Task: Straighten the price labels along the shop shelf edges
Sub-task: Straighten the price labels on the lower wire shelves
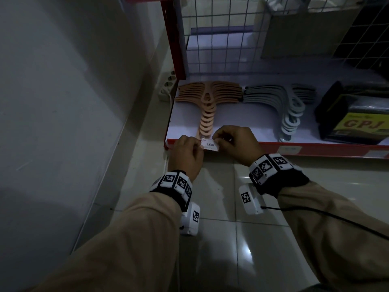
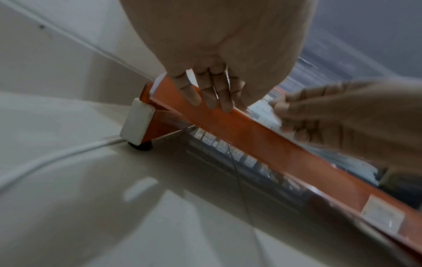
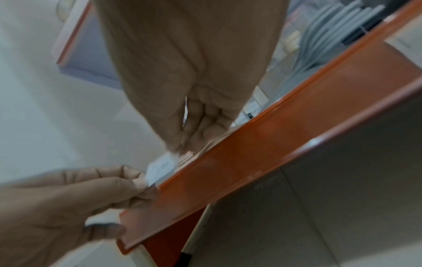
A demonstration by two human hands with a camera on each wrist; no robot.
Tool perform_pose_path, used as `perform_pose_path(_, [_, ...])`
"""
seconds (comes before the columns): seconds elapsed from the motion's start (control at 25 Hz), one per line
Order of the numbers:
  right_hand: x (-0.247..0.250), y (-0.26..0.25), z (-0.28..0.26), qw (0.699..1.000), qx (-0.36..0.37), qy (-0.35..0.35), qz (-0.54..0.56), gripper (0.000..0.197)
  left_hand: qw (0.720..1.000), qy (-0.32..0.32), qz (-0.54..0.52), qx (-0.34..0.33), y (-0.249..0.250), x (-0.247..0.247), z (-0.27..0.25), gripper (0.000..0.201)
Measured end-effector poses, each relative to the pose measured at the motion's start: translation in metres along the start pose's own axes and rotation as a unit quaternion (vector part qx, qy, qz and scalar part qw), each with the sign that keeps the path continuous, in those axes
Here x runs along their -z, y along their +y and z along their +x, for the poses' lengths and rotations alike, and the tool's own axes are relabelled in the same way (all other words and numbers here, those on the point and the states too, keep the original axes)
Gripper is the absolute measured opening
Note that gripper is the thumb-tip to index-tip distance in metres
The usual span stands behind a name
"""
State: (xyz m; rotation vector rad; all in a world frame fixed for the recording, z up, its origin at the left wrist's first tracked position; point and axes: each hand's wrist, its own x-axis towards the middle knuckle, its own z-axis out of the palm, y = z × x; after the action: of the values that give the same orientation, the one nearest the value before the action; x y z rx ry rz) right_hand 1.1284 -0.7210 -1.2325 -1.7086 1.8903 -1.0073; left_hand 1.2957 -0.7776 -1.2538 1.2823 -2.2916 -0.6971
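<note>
A white price label (image 1: pixel 210 145) printed "1.500" sits tilted at the left end of the red shelf edge strip (image 1: pixel 305 149), apparently lifted partly above it. My left hand (image 1: pixel 199 146) pinches the label's left end, its other fingers (image 2: pixel 206 94) lying on the strip (image 2: pixel 274 144). My right hand (image 1: pixel 217 140) pinches the label's right end from above. In the right wrist view the label (image 3: pixel 163 166) stands between the right hand (image 3: pixel 180 150) and the left hand (image 3: pixel 139 182), above the strip (image 3: pixel 274 153). A second label (image 1: pixel 290 149) sits in the strip further right.
On the bottom shelf lie stacked orange hangers (image 1: pixel 208 106), grey hangers (image 1: pixel 284 108) and a black "GPJ" pack (image 1: pixel 357 121). A wire grid (image 1: pixel 231 39) stands behind. A power strip (image 1: pixel 168 83) and white cable (image 2: pixel 57 157) lie by the wall at left. Tiled floor lies below.
</note>
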Motion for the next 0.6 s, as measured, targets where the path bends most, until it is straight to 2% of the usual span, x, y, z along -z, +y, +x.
perform_pose_path(0.12, [-0.001, 0.001, 0.004, 0.997, 0.027, 0.040, -0.053, 0.011, 1.000, 0.010, -0.007, -0.007, -0.003, 0.003, 0.000, 0.010])
perform_pose_path(0.24, [-0.003, -0.001, 0.006, 0.993, 0.050, 0.083, -0.069, 0.014, 0.999, 0.020, -0.037, -0.005, -0.004, 0.006, -0.001, 0.018])
perform_pose_path(0.36, [-0.006, -0.004, 0.006, 0.991, 0.078, 0.058, -0.090, 0.015, 0.999, 0.037, -0.035, -0.014, -0.006, 0.010, -0.001, 0.030])
perform_pose_path(0.48, [-0.009, -0.005, 0.006, 0.990, 0.086, 0.020, -0.112, 0.017, 0.999, 0.018, 0.009, -0.031, -0.008, 0.015, 0.005, 0.039])
perform_pose_path(0.6, [-0.011, -0.004, 0.005, 0.985, 0.087, -0.004, -0.152, 0.019, 0.997, -0.017, 0.036, -0.062, -0.010, 0.016, 0.008, 0.030])
